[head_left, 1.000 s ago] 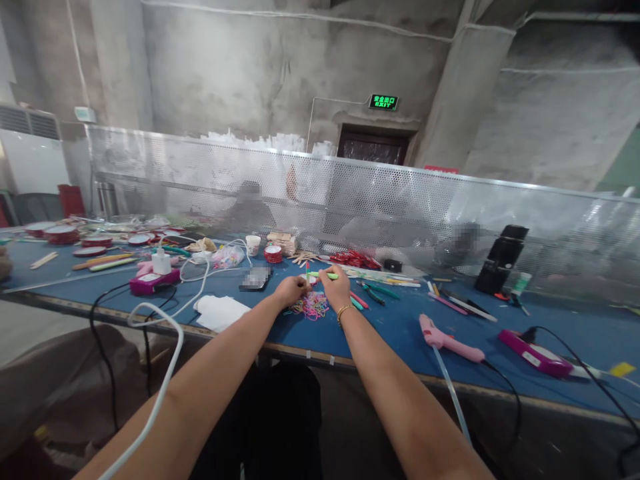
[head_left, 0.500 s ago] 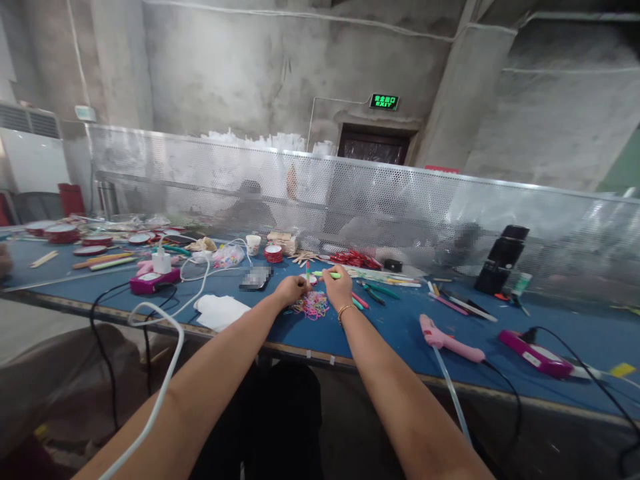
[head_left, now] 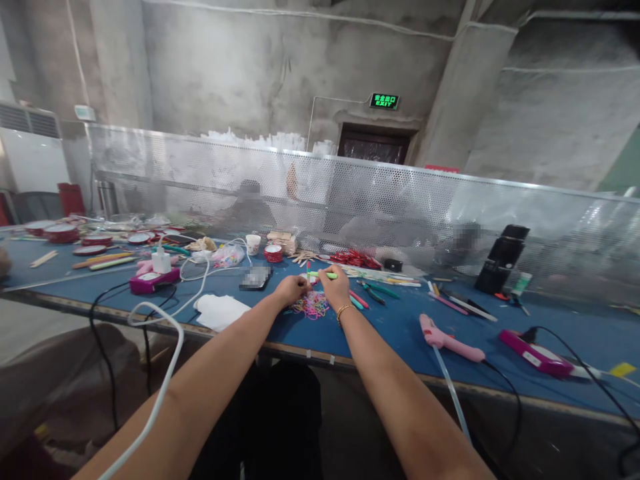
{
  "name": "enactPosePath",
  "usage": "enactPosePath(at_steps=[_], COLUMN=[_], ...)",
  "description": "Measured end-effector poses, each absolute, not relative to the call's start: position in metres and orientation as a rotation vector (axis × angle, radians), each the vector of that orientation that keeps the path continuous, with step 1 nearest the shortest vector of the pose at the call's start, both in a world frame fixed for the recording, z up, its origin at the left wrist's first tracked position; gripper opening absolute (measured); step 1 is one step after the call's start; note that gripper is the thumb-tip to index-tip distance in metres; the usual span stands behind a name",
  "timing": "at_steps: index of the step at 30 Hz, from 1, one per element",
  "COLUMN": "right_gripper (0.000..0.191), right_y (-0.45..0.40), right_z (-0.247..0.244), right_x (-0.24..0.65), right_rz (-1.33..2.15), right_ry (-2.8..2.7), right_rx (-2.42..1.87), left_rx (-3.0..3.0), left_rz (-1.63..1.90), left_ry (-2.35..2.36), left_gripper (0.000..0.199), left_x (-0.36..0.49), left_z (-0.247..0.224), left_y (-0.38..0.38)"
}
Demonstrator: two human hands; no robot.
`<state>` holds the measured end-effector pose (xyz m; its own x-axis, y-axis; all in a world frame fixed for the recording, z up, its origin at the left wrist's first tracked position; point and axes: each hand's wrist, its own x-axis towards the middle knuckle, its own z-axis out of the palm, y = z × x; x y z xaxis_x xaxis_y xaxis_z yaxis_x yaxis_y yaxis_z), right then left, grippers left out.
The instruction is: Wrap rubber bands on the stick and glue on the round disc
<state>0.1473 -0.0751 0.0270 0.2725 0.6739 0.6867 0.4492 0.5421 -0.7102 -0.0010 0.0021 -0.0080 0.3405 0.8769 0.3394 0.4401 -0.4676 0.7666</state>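
Note:
My right hand (head_left: 336, 285), with a gold-coloured bracelet at its wrist, is closed on a light green marker pen (head_left: 326, 275) that points left. My left hand (head_left: 291, 291) pinches a small upright stick (head_left: 309, 267), red at its top with green below. The marker's tip meets the stick or lies just in front of it; I cannot tell which. Below both hands is a pile of multicoloured small loops or strings (head_left: 311, 305). A red marker (head_left: 360, 299) and a teal one (head_left: 356, 303) lie just right of my right hand.
Pliers (head_left: 373, 292) and a pink glue gun (head_left: 450, 339) lie to the right. At the left are a phone (head_left: 255, 277), white paper (head_left: 221, 312), a magenta power strip (head_left: 154, 281) and a white cable (head_left: 181, 333). Behind stand a paper cup (head_left: 253, 245) and red-rimmed discs (head_left: 273, 253).
My right hand has shifted slightly left with the marker, bringing the tip against or in front of the stick. The left hand stays nearly still.

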Motion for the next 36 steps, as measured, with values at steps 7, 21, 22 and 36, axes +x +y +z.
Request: enactPosePath(at_steps=[7,21,22,36], right_gripper=[0.019,0.019,0.019,0.018], right_y=[-0.0768,-0.0754,-0.0759,-0.0745], right_z=[0.0292,0.0278,0.028,0.027], right_x=[0.1489,0.1483,0.1481,0.1489], right_rz=[0.166,0.176,0.173,0.137], right_ry=[-1.306,-1.336,-1.353,-1.34], right_rx=[-1.112,-1.099,-1.089,-1.143], left_rx=[2.017,2.021,2.016,2.034], left_rz=[1.025,1.038,1.035,1.036], left_ry=[1.129,1.167,1.167,1.14], left_gripper=[0.031,0.032,0.032,0.031], left_x=[-0.0008,-0.001,-0.001,-0.0013], left_z=[-0.0077,-0.0104,-0.0098,-0.0071], left_y=[0.0008,0.004,0.0032,0.0])
